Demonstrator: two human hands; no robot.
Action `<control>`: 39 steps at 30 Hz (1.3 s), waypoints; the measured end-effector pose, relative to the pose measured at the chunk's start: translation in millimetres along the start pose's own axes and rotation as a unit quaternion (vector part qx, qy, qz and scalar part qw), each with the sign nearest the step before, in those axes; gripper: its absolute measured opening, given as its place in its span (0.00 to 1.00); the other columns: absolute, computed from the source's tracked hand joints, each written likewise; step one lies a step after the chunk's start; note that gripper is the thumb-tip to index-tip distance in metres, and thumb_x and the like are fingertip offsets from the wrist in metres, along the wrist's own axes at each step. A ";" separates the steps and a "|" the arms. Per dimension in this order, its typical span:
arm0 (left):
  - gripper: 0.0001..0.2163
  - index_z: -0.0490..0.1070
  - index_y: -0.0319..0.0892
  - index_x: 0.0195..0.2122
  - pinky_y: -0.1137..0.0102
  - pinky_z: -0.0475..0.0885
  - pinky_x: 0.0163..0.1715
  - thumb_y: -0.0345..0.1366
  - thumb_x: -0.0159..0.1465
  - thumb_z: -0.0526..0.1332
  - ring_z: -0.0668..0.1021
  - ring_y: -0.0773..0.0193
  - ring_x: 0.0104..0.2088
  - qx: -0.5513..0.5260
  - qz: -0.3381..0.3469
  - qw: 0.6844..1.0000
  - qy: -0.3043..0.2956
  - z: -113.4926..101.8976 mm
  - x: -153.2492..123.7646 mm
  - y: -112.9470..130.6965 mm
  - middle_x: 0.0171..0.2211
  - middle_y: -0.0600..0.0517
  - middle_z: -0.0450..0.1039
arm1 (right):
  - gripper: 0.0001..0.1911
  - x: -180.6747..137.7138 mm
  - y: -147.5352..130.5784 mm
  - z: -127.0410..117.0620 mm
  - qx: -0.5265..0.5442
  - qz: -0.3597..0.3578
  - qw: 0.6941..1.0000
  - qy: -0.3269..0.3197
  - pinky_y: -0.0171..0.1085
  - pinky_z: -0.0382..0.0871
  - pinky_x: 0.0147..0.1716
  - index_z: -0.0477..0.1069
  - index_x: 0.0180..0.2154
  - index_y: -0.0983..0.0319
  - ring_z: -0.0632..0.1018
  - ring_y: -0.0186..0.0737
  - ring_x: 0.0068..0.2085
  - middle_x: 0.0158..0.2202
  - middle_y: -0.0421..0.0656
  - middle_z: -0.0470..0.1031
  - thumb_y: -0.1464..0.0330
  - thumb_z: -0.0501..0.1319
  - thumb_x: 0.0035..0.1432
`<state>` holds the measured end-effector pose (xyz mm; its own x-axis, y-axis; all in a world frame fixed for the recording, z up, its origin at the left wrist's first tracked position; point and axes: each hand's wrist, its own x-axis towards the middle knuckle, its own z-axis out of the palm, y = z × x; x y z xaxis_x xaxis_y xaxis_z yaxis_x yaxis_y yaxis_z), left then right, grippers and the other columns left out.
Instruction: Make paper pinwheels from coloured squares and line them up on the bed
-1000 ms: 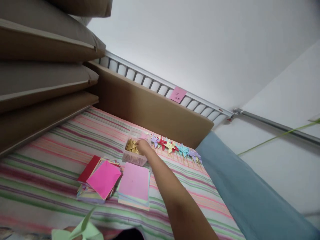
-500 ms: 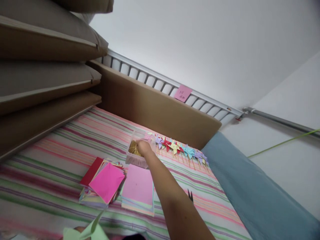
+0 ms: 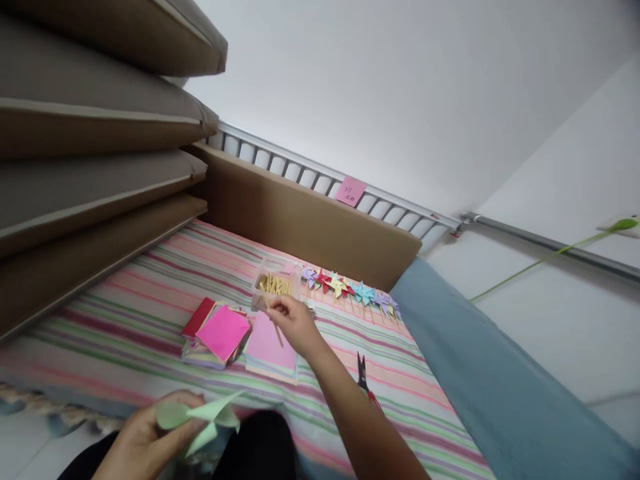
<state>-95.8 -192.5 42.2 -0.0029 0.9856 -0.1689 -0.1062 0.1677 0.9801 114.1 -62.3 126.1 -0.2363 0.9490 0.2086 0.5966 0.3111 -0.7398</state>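
My right hand [image 3: 295, 323] hovers above the pink paper stack [image 3: 271, 343] with its fingers pinched on a thin wooden stick [image 3: 274, 327]. Just beyond it stands a clear plastic box [image 3: 274, 287] holding several more sticks. At the lower left my left hand [image 3: 145, 440] grips a folded light green paper pinwheel [image 3: 200, 417]. A pile of coloured paper squares [image 3: 220, 332], magenta on top, lies left of the pink stack. A row of finished paper pinwheels [image 3: 350, 290] lies along the far side of the striped mattress [image 3: 125, 307].
Scissors [image 3: 364, 377] with red handles lie right of my forearm. Brown cushions [image 3: 90, 167] are stacked at the left, a brown board [image 3: 310, 227] stands behind the pinwheels, and a blue sheet [image 3: 480, 380] runs along the right. A pink note [image 3: 351, 191] sticks to the rail.
My right hand has drawn back out of the clear box with a stick in its fingers. My left hand and the green pinwheel have come up into view.
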 end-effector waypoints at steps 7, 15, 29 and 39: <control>0.04 0.79 0.46 0.25 0.62 0.62 0.55 0.38 0.54 0.66 0.76 0.50 0.43 0.085 0.135 0.984 -0.079 2.8 -47.0 55.7 0.30 0.48 0.79 | 0.03 -105.2 -39.0 24.7 0.251 0.047 0.966 -0.034 0.33 0.66 0.29 0.69 0.30 0.60 0.72 0.35 0.26 0.23 0.37 0.70 0.67 0.58 0.53; 0.05 0.79 0.45 0.25 0.58 0.58 0.58 0.35 0.55 0.64 0.77 0.53 0.34 0.070 0.173 0.977 -0.101 14.6 -82.6 71.0 0.26 0.49 0.78 | 0.02 -151.3 -59.8 20.4 0.276 0.039 0.960 0.006 0.31 0.62 0.24 0.70 0.30 0.60 0.69 0.32 0.24 0.22 0.36 0.68 0.70 0.59 0.53; 0.05 0.77 0.46 0.29 0.57 0.56 0.60 0.37 0.59 0.62 0.78 0.60 0.34 0.097 0.259 0.947 -0.164 26.4 -89.4 68.0 0.29 0.54 0.78 | 0.04 -168.7 -63.4 8.5 0.273 0.067 0.959 0.023 0.29 0.59 0.22 0.69 0.27 0.62 0.66 0.30 0.22 0.20 0.35 0.67 0.69 0.60 0.52; 0.04 0.77 0.48 0.31 0.58 0.55 0.60 0.38 0.60 0.63 0.78 0.62 0.34 0.096 0.289 0.937 -0.174 29.5 -89.4 68.3 0.29 0.55 0.77 | 0.14 -176.8 -63.1 4.9 0.245 0.005 0.969 -0.001 0.30 0.60 0.23 0.76 0.44 0.60 0.67 0.30 0.22 0.23 0.37 0.70 0.67 0.57 0.59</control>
<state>-73.4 -268.5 127.4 0.3225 0.8550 0.4062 -0.0058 -0.4273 0.9041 114.5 -250.0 132.8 -0.2333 0.9518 0.1991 0.1627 0.2400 -0.9570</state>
